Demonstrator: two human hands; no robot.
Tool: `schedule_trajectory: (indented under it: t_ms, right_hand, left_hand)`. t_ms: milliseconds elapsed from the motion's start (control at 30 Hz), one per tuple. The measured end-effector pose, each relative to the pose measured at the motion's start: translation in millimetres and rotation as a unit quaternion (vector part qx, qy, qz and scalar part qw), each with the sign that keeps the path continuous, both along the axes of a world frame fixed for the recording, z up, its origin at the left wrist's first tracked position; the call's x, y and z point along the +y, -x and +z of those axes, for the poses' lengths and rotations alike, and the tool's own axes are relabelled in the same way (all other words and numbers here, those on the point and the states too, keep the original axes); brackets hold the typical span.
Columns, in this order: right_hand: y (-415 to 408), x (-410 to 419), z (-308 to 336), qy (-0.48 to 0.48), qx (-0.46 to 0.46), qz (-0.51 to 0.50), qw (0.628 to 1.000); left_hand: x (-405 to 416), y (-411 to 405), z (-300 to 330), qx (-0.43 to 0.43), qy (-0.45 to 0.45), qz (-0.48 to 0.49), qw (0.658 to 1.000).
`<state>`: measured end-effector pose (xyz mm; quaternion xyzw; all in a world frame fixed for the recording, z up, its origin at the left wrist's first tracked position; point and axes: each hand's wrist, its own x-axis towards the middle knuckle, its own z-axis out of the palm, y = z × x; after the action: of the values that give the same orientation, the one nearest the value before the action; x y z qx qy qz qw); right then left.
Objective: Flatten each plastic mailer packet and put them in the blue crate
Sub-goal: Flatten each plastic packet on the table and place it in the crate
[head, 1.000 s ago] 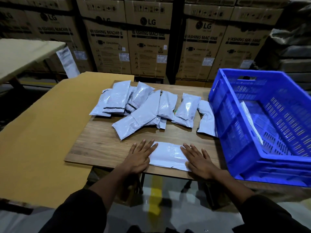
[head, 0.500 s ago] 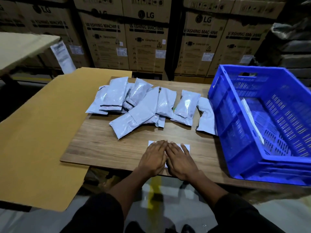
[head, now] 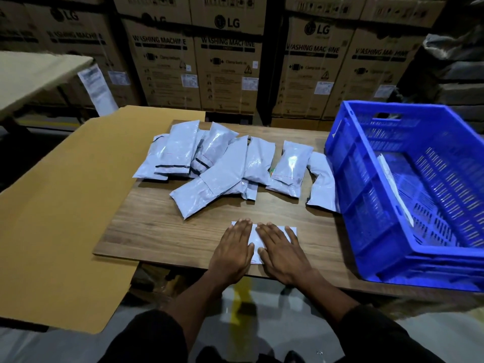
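Since half a second ago, barely parted: left hand (head: 234, 247) and right hand (head: 281, 251) flat, fingers straight, pressing one mailer (head: 253, 241) at the counter's (head: 157, 231) near edge. Mostly hidden beneath the palms, only corners showing. Behind, about eight overlapping mailers in a pile (head: 227, 166), exact count unclear; one flat packet (head: 392, 184) inside the crate (head: 366, 205).

Bare wooden tabletop (head: 157, 231) lay open at lower left; the mailer pile (head: 222, 166) blocked the centre, the blue crate (head: 366, 192) apparently walled the right.
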<state>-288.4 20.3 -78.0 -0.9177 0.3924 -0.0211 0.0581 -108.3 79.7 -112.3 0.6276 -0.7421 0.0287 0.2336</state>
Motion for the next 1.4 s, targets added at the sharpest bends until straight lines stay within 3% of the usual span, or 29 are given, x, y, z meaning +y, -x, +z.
schedule_trajectory:
  t_ms: [200, 533, 733, 900, 967, 1133, 1300, 1400]
  right_hand:
    - [17, -5, -4, 0.001, 0.025, -0.004, 1.000]
    - [40, -8, 8, -0.077, 0.064, -0.040, 0.994]
    - [45, 11, 7, 0.106, -0.026, 0.097, 0.989]
    - [35, 6, -2, 0.162, -0.034, 0.102, 0.981]
    - [32, 5, -3, 0.171, -0.048, 0.091, 0.980]
    - [29, 3, 14, 0.158, -0.131, 0.093, 0.974]
    - [45, 6, 15, 0.220, -0.047, 0.304, 0.926]
    - [48, -8, 20, 0.216, -0.051, 0.302, 0.927]
  left_hand:
    - [0, -9, 2, -0.026, -0.122, 0.023, 0.992]
    - [3, -12, 13, -0.076, -0.190, 0.036, 0.978]
    - [2, -15, 22, -0.074, -0.217, 0.018, 0.973]
    - [2, -15, 29, -0.028, -0.250, 0.011, 0.968]
    - [8, -12, 32, -0.014, -0.231, 0.006, 0.973]
    - [14, -13, 26, -0.122, -0.110, -0.023, 0.986]
    - [9, -28, 29, -0.067, -0.065, -0.017, 0.996]
    - [8, -31, 34, -0.005, -0.032, -0.024, 0.999]
